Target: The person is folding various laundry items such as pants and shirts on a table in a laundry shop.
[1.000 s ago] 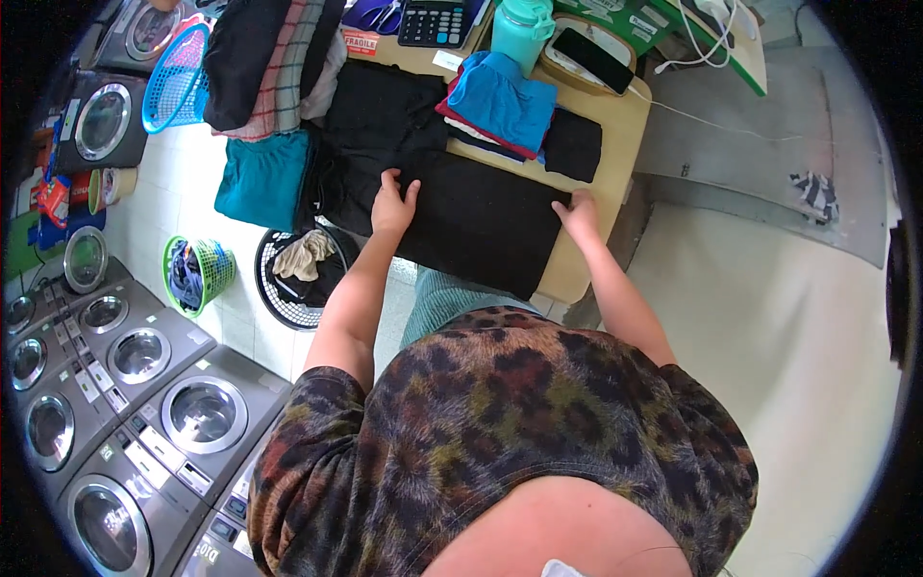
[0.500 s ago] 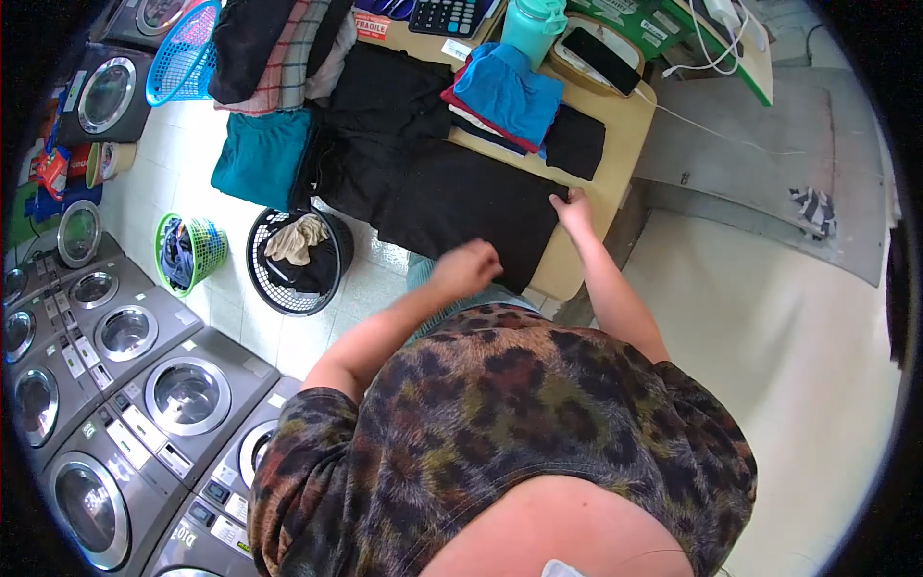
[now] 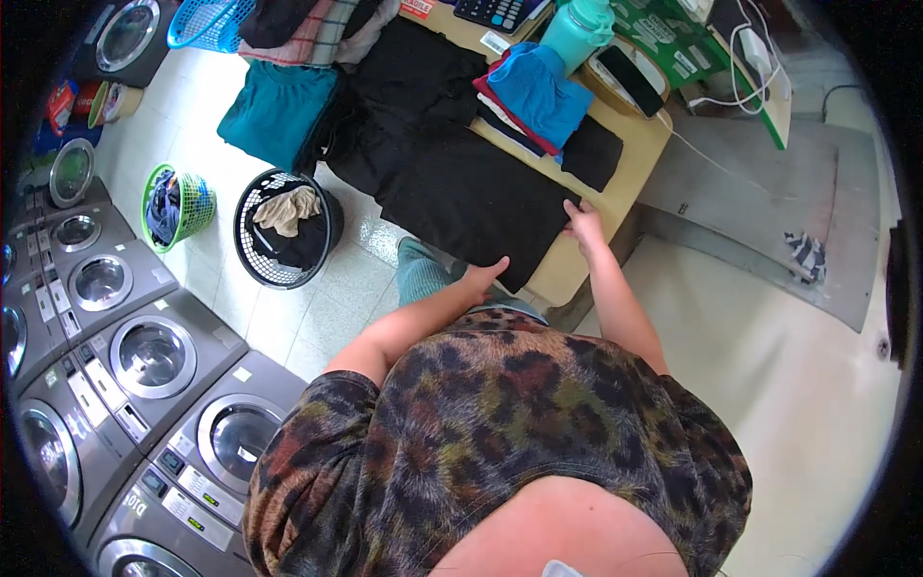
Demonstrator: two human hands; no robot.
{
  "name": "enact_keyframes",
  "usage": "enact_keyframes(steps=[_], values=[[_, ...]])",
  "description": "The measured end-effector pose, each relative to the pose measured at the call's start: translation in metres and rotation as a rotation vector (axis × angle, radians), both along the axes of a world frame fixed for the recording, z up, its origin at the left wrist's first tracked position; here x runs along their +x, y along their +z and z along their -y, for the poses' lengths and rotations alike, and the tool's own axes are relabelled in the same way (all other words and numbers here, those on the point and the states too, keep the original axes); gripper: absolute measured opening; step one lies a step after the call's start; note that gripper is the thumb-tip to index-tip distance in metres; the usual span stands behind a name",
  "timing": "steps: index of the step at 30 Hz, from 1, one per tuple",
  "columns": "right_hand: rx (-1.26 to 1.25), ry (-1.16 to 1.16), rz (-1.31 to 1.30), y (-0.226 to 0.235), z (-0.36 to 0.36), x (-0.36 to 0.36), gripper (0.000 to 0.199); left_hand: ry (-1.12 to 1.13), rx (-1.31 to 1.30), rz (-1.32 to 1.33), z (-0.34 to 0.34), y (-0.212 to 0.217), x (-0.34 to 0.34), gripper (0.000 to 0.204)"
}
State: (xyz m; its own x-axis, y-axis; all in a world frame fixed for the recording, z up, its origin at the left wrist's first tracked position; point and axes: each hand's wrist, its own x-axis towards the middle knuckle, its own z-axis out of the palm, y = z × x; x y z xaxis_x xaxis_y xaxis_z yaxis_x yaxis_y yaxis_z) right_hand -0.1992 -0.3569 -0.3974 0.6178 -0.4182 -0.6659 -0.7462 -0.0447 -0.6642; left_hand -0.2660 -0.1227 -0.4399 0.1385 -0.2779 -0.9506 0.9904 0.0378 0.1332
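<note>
A pair of black trousers lies spread across the wooden table, one leg reaching toward its right end. My right hand pinches the far corner of that leg's hem, thumb on top. At the near edge of the same leg, my left hand grips the cloth with its thumb above and its fingers mostly hidden underneath. Just beyond the leg sits a folded stack with a blue garment on top. A folded black cloth lies beside it.
Teal folded clothes and a heap with a plaid cloth are at the left. A turquoise bottle and a phone stand behind. Black and green baskets sit on the floor near washing machines.
My left hand has come down from above the trousers onto the leg's near edge and taken hold there. The right hand keeps its grip at the hem. The view has shifted slightly.
</note>
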Motion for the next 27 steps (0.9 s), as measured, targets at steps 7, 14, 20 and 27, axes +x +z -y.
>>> enact_keyframes(steps=[7,14,20,27], values=[[0.045,-0.008,0.002,0.008,0.000,0.003,0.028,0.087,-0.265,-0.063,-0.018,0.008,-0.001,0.049],[-0.086,0.025,0.116,0.038,-0.013,0.021,0.031,0.073,-0.436,-0.198,-0.041,0.050,0.015,0.039],[0.075,0.239,0.383,0.092,-0.078,0.082,0.031,0.505,-0.890,-0.222,-0.094,0.078,0.028,0.037],[0.185,0.603,0.184,0.076,-0.163,0.152,0.021,0.925,-0.921,-0.107,-0.132,0.076,0.042,0.026]])
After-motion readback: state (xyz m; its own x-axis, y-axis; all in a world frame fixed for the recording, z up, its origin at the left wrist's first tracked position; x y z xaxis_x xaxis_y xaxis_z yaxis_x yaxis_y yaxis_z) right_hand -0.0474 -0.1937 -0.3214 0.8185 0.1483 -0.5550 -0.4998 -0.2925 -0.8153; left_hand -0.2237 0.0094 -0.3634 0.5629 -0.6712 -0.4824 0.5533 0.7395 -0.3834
